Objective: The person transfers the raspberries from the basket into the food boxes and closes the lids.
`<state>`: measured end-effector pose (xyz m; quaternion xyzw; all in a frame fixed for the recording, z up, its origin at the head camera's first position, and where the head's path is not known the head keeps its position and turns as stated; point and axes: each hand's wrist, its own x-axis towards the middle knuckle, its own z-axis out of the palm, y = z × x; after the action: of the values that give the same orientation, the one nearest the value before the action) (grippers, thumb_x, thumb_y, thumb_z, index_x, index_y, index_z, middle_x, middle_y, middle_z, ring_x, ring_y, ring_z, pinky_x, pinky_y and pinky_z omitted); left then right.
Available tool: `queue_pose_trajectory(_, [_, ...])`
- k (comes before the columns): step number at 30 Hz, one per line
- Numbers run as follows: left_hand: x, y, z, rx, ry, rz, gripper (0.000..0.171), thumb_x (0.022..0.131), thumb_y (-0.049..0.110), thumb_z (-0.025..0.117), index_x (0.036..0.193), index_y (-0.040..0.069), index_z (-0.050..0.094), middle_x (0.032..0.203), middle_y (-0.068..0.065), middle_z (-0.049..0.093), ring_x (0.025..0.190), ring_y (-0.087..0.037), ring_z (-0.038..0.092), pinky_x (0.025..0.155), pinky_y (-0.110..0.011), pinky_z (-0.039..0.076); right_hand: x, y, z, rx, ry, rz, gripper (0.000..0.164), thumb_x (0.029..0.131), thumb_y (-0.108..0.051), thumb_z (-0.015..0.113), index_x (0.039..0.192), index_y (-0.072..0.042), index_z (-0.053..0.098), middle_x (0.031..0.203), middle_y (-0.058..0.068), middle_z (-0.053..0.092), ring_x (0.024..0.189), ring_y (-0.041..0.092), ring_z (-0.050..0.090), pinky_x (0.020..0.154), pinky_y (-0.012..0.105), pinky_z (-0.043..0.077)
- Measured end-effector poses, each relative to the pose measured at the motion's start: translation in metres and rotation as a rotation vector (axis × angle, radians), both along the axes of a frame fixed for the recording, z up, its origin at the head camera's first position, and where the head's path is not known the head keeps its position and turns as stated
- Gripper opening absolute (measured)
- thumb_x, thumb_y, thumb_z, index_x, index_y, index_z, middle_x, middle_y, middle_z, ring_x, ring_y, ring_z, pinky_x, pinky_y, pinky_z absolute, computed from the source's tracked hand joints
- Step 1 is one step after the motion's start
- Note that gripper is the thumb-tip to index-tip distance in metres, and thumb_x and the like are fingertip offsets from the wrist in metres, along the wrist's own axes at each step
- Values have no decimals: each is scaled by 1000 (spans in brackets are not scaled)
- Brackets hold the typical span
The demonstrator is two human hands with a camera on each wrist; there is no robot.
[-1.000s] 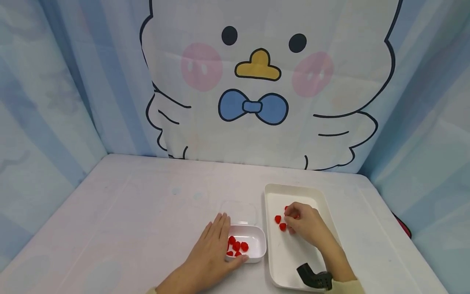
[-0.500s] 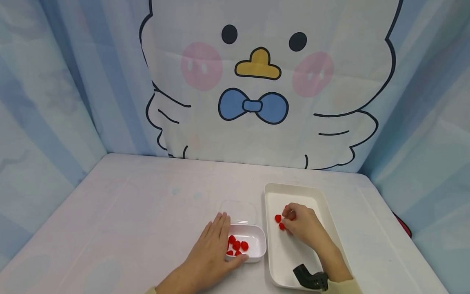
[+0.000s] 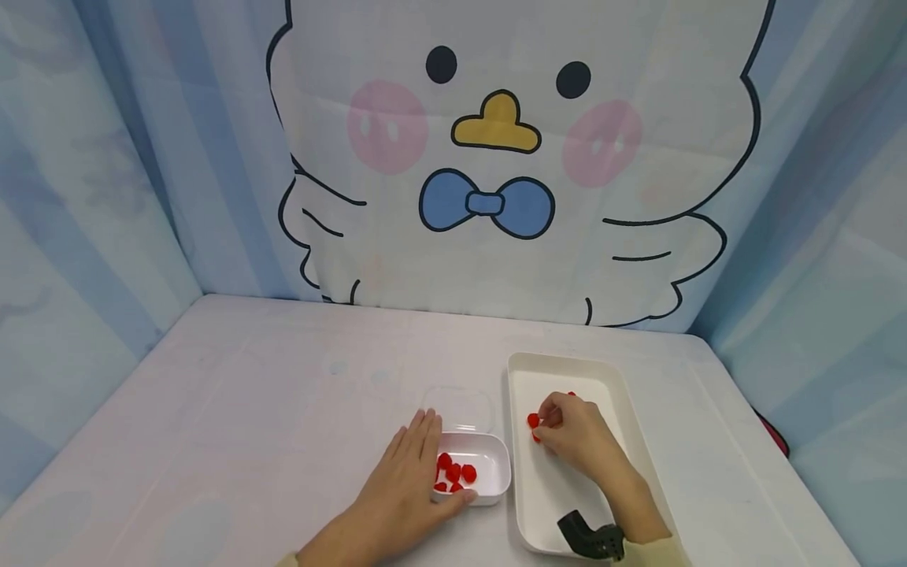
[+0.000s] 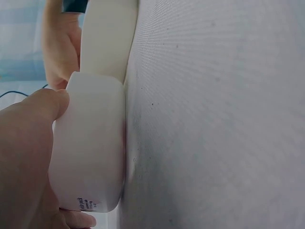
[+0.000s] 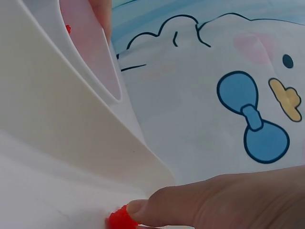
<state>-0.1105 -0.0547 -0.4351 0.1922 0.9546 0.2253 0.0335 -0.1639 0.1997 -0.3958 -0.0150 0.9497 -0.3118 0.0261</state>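
Observation:
A small white plastic box (image 3: 494, 461) holds several red raspberries (image 3: 453, 472). My left hand (image 3: 400, 480) lies along the box's left side with straight fingers. Its thumb (image 4: 59, 102) rests on the near rim, as the left wrist view shows. My right hand (image 3: 577, 433) is over the cream tray (image 3: 560, 512) to the right of the box. In the right wrist view its thumb presses on a red raspberry (image 5: 121, 219), pinching it low in the tray; the fingertips opposite are mostly out of sight. Another raspberry (image 3: 534, 420) lies just left of that hand.
Behind the box lies a clear plastic lid (image 3: 460, 405). One more raspberry (image 3: 571, 393) shows beyond the right hand. The tray stands close beside the box, its raised wall between them. A printed curtain (image 3: 496, 260) hangs behind the table.
My right hand has shifted a little left across the tray, and the nearer raspberry has moved left with it. The far raspberry is now uncovered. My left hand stays on the box.

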Motion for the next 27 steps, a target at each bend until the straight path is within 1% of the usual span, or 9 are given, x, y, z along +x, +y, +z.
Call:
queue_pose_trajectory(7, [-1,0,0,-2,6,-1,103,84,73,54,155,4,25,163,-14,27,151,-31,25,122,-54,24,0,-1,2,24,27,17,14,77,1,72,88,-4,64,75,1,67,71,12,61,59,24,50])
queue_pose_trajectory(12, [-1,0,1,-7,8,-3,102,85,72,55,155,4,25,163,-14,27,151,-31,25,122,-53,24,1,-3,0,8,11,2,17,79,-3,77,89,-3,64,74,2,68,65,11,61,58,24,51])
queue_pose_trajectory(14, [-1,0,2,-7,7,-2,102,85,71,56,155,4,25,163,-14,27,151,-31,25,122,-53,24,1,-4,0,13,18,5,18,79,-5,78,89,-4,63,73,2,68,64,11,61,58,24,51])
queue_pose_trajectory(19, [-1,0,4,-2,0,3,103,84,73,56,155,5,25,163,-13,27,152,-31,25,122,-54,24,0,-5,0,57,61,22,16,78,-3,77,87,-6,63,72,0,68,69,11,61,62,26,50])
queue_pose_trajectory(27, [0,0,2,-6,8,0,103,85,71,56,155,3,25,162,-15,28,151,-32,25,122,-53,25,1,-4,1,69,72,39,16,76,-1,75,87,-6,64,72,-1,67,70,11,59,63,27,49])
